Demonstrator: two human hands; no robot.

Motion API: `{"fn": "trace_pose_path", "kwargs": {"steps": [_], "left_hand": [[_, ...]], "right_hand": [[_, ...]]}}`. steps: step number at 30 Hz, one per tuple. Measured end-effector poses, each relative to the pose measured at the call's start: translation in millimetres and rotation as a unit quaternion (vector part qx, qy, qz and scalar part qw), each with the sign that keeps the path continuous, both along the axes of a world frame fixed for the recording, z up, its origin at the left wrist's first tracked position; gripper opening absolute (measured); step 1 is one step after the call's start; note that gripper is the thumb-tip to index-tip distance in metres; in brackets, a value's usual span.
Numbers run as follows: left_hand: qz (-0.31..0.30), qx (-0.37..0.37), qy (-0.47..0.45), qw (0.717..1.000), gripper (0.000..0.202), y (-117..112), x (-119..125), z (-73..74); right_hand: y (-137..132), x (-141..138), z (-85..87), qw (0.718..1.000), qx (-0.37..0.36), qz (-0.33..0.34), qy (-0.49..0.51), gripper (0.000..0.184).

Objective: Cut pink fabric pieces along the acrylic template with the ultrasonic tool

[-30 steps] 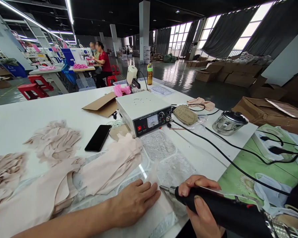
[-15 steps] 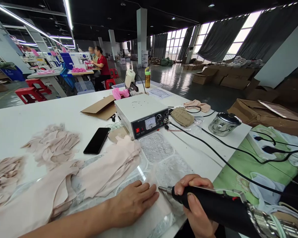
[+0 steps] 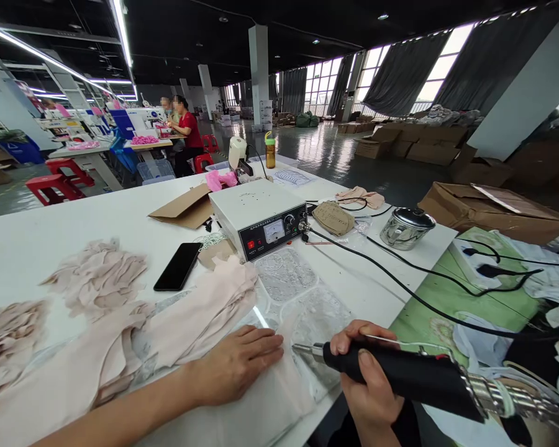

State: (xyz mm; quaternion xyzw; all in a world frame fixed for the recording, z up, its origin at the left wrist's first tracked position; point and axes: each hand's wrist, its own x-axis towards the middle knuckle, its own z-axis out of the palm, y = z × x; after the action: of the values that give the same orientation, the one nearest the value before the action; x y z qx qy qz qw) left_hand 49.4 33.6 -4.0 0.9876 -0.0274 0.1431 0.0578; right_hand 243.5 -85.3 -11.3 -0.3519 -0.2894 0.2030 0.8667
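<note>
My left hand (image 3: 235, 363) lies flat, fingers stretched out, pressing a pale pink fabric piece (image 3: 265, 397) onto the white table (image 3: 51, 230). My right hand (image 3: 368, 379) is wrapped round a black hand-held cutting tool (image 3: 400, 372), whose metal tip (image 3: 302, 349) points left, just off my left fingertips and over the fabric. A black cable (image 3: 400, 285) runs from the tool to a white control box (image 3: 258, 216) with a dial and red switch. Folded pink fabric (image 3: 205, 310) lies left of the tip.
A black phone (image 3: 177, 266), heaps of pink scraps (image 3: 97, 276), clear textured mats (image 3: 284, 273), cardboard (image 3: 184, 205), a steel lidded pot (image 3: 405, 226) and a bottle (image 3: 270, 151) are on the table. People sit at sewing tables (image 3: 186, 127) far back. Cardboard boxes (image 3: 489, 208) stand right.
The view has shifted slightly; the tool tip has drawn a little left and lower along the fabric. My left hand stays flat on the fabric.
</note>
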Motion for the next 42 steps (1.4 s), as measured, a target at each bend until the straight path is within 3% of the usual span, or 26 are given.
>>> {"fn": "trace_pose_path", "kwargs": {"steps": [20,30,35,42], "left_hand": [[-0.002,0.004,0.032,0.999,0.029,9,6,-1.4],[-0.012,-0.014,0.05,0.999,0.033,11,11,2.8],[-0.011,-0.026,0.068,0.997,0.042,14,11,2.7],[-0.007,-0.01,0.054,0.998,0.042,15,10,0.7]], "right_hand": [[3,2,-4.7,0.998,-0.023,0.052,-0.004,0.013],[30,9,3.6,1.0,0.002,-0.023,-0.013,0.012],[35,11,-1.8,0.999,-0.008,-0.02,-0.045,0.013],[35,9,3.6,0.999,-0.019,-0.03,-0.039,0.013]]}}
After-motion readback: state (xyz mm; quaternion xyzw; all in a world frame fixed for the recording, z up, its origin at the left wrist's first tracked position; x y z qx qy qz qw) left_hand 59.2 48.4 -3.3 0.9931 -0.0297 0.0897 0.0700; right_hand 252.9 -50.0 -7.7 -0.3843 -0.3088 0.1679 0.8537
